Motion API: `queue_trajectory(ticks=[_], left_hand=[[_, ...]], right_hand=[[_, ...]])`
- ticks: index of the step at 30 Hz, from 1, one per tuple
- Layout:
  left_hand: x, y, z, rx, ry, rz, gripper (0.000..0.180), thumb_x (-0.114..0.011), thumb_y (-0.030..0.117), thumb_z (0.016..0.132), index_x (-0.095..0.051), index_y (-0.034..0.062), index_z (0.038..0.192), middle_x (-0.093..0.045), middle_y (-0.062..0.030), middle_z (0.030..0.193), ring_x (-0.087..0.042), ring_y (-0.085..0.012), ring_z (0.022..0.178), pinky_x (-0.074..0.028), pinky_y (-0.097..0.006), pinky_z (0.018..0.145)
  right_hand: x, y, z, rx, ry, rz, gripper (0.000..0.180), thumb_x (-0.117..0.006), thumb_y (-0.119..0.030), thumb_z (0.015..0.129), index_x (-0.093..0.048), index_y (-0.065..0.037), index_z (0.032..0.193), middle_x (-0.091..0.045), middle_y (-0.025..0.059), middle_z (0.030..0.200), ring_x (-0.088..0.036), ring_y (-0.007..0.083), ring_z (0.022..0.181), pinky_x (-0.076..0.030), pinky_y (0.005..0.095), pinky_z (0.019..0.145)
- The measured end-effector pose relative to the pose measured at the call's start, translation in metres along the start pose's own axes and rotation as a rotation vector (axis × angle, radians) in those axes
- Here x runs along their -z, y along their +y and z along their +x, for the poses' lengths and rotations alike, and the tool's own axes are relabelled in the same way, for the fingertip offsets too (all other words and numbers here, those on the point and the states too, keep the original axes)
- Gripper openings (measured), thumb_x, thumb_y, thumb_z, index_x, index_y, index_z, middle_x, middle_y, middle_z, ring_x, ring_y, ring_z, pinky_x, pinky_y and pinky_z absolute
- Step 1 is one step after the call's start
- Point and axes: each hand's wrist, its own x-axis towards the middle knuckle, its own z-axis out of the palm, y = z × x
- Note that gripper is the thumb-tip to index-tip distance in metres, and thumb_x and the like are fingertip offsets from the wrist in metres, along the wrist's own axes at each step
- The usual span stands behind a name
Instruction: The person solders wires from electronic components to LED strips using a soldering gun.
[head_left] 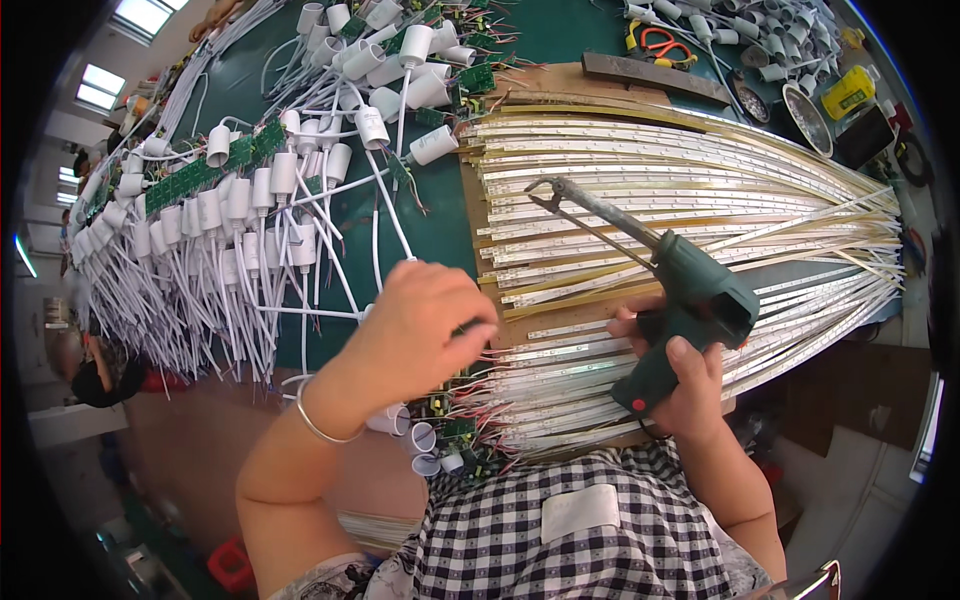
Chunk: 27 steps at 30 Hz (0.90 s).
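Trailing white cables [392,212], white cups [371,128]

A single wide fisheye view looked out from the wearer's head, above the near edge of the bench [545,35]. It faced steeply down and ahead, near enough that the hands [420,312] at that edge showed large, with the checked apron [470,540] below the bench and windows [102,78] bending away beyond its left end.

Dark green soldering gun [697,275], metal tip toward far left, above white light strips [640,150]
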Motion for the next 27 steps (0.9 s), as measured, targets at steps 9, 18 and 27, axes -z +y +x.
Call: queue_trajectory(ticks=[9,18,27], left_hand=[[0.029,-0.058,-0.024,0.078,-0.04,0.386,0.022,-0.062,0.029,0.084,-0.063,0.0075,0.082,-0.062,-0.0071,0.079,-0.059,-0.0274,0.085,-0.037,-0.043,0.093],[0.089,0.003,-0.058,0.268,-0.344,0.208,0.019,-0.065,0.025,0.08,-0.07,0.0065,0.077,-0.061,-0.0084,0.069,-0.056,-0.0289,0.068,-0.043,-0.04,0.067],[0.06,-0.086,0.026,-0.38,0.233,0.744,0.021,-0.072,0.005,0.07,-0.062,0.0109,0.088,-0.059,-0.0032,0.099,-0.057,-0.0247,0.096,-0.045,-0.038,0.082]], right_hand=[[-0.003,0.006,-0.006,0.061,0.043,0.004,0.064,-0.064,-0.025,0.085,-0.036,-0.002,0.137,-0.055,0.0185,0.119,-0.059,0.0325,0.108,-0.044,0.0482,0.099],[0.007,0.009,-0.003,0.095,0.095,0.031,0.058,-0.062,-0.022,0.086,-0.037,-0.003,0.135,-0.053,0.0193,0.121,-0.059,0.0315,0.106,-0.047,0.0485,0.097],[0.003,0.011,-0.002,0.125,0.105,-0.006,0.059,-0.063,-0.023,0.087,-0.036,-0.004,0.136,-0.053,0.0198,0.122,-0.06,0.0301,0.104,-0.048,0.0488,0.097]])
